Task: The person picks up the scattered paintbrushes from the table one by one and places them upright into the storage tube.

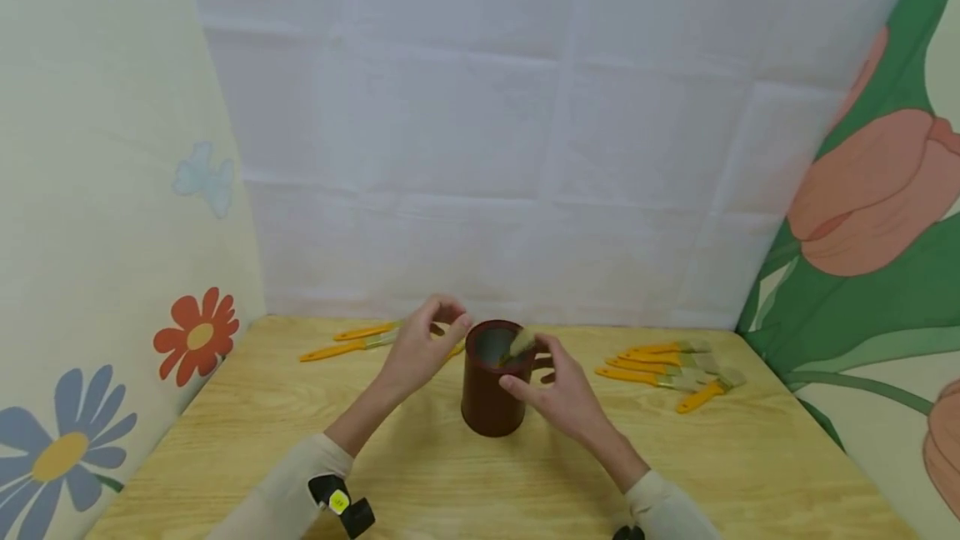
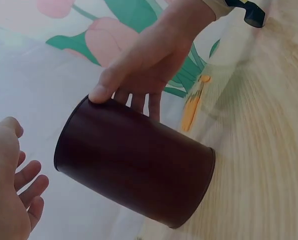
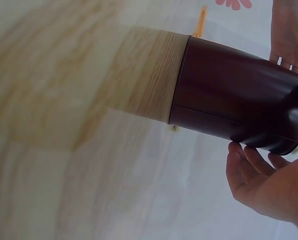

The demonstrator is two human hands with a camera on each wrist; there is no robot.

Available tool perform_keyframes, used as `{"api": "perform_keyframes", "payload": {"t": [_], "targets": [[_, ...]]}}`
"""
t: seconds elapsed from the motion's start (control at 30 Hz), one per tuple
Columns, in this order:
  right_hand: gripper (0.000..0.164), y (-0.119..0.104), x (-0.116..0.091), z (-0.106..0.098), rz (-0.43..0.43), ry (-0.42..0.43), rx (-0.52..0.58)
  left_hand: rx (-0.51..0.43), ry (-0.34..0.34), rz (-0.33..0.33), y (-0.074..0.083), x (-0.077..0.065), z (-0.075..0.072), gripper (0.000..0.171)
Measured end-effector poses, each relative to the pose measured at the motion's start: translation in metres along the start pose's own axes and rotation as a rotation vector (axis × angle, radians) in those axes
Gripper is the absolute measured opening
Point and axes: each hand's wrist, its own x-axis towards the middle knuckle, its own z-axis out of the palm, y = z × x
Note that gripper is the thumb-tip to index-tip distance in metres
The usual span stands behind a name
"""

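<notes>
A dark brown round holder (image 1: 492, 402) stands upright on the wooden table, its open top showing a pale inside. One paintbrush (image 1: 522, 342) leans in it, pale bristles up at the right of the rim; its handle is hidden inside. My right hand (image 1: 562, 394) grips the holder from the right. In the left wrist view, that hand's thumb presses at the rim and its fingers reach behind the wall. Just left of the rim my left hand (image 1: 423, 344) hovers with loosely bent fingers, holding nothing. The left wrist view shows a gap between that hand (image 2: 11, 175) and the holder.
Several yellow-handled paintbrushes (image 1: 637, 376) lie in a loose group on the table (image 1: 420, 482) at the right. More yellow-handled brushes (image 1: 337, 351) lie at the left, partly behind my left hand. A white cloth (image 1: 480, 148) hangs along the back edge, with flower-patterned panels at both sides.
</notes>
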Motion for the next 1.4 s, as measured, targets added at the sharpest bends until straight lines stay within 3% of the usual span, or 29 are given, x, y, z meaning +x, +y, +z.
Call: {"api": "perform_keyframes", "payload": {"t": [0.23,0.43,0.53,0.77,0.83,1.1,1.4], "targets": [[0.079,-0.001,0.0,0.0,0.006,0.0,-0.001,0.033,0.045,-0.05,-0.023,0.004,-0.013,0.035],[0.08,0.001,-0.001,0.0,0.018,0.002,-0.012,0.053,0.037,-0.113,-0.048,0.005,-0.024,0.033],[0.08,0.001,-0.001,0.0,0.023,0.002,-0.011,0.144,0.007,-0.134,-0.063,0.004,-0.032,0.028],[0.08,0.001,-0.001,0.0,0.029,-0.003,-0.01,0.54,-0.095,-0.129,-0.092,-0.005,-0.052,0.028],[0.081,0.0,-0.001,-0.001,0.032,-0.008,-0.007,0.606,-0.104,-0.145,-0.095,-0.007,-0.058,0.028],[0.081,0.0,-0.002,-0.001,0.039,-0.015,-0.011,0.802,-0.177,-0.286,-0.096,-0.007,-0.081,0.035],[0.08,-0.001,-0.003,-0.001,0.037,-0.011,-0.017,0.847,-0.178,-0.37,-0.106,-0.011,-0.097,0.028]]}}
